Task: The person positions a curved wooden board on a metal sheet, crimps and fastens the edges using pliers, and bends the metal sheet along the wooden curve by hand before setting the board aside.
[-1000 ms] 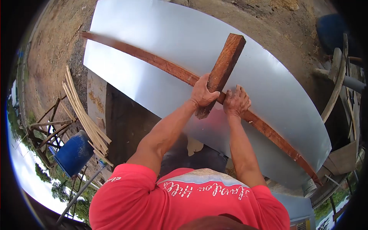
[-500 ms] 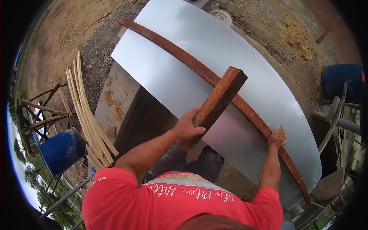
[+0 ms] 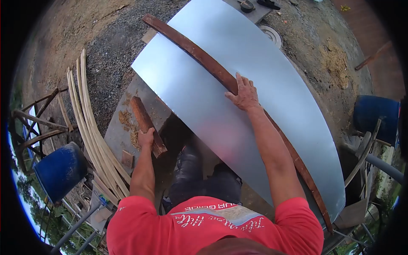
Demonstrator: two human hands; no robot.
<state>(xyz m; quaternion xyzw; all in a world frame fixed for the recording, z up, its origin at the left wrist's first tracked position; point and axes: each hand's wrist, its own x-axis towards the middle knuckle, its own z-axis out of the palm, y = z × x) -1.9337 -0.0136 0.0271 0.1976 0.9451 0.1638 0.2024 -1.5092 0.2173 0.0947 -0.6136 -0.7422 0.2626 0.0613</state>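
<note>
My left hand [image 3: 145, 138] is closed around a short, thick reddish-brown wooden block [image 3: 142, 115], over the concrete slab to the left of the metal sheet. A large, shiny sheet of metal [image 3: 195, 102] spans the middle of the view. Lengthwise across it lies a long, narrow wooden batten [image 3: 195, 52], its far end jutting past the sheet's edge. My right hand [image 3: 245, 92] rests on the middle of this batten with the fingers stretched out. My forearm hides part of the batten.
Several long pale wood strips [image 3: 91, 123] lie at the left, near a blue drum [image 3: 61, 170]. Another blue drum [image 3: 376, 119] stands at the right. A round lid [image 3: 271, 36] and a tape-measure-like object [image 3: 246, 6] are beyond the sheet. Sawdust [image 3: 335, 63] covers some ground.
My left hand has carried the wooden block from above the sheet to the left, over the slab. My right hand has moved up the batten, from near its lower end to its middle.
</note>
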